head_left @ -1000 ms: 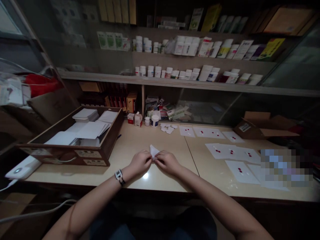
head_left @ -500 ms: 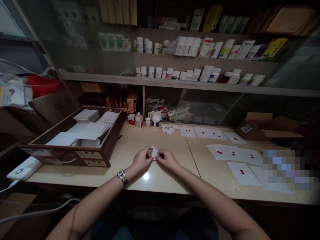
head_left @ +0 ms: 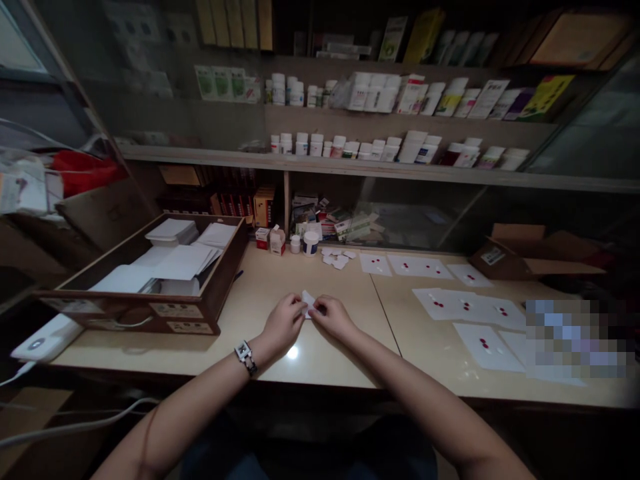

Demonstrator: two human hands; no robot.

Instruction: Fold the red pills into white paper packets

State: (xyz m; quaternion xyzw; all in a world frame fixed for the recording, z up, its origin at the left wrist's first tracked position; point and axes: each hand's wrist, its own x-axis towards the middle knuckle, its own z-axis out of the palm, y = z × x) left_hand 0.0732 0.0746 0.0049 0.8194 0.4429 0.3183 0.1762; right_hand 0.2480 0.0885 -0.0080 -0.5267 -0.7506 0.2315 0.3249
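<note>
Head view: two bare forearms reach from below onto a cream laminate counter [head_left: 250, 300]. The left hand [head_left: 285, 327], with a wristwatch [head_left: 245, 355] on its wrist, and the right hand [head_left: 334, 319] meet at a small white paper piece [head_left: 309, 303]. It sits between them near the counter's front edge, left of the seam in the tabletop. The fingers of both hands are closed on it in a light pinch, neither one released; its lower part is hidden behind them, so any crease cannot be told. The step in hand is the manipulation of this one piece.

To the left, a wooden tray [head_left: 125, 312] holds stacked white paper sheets [head_left: 173, 230]. To the right lie white sheets with small red items [head_left: 484, 343], too small to identify. Farther on are small paper scraps [head_left: 336, 258] and, behind glass, shelved medicine bottles [head_left: 365, 150].
</note>
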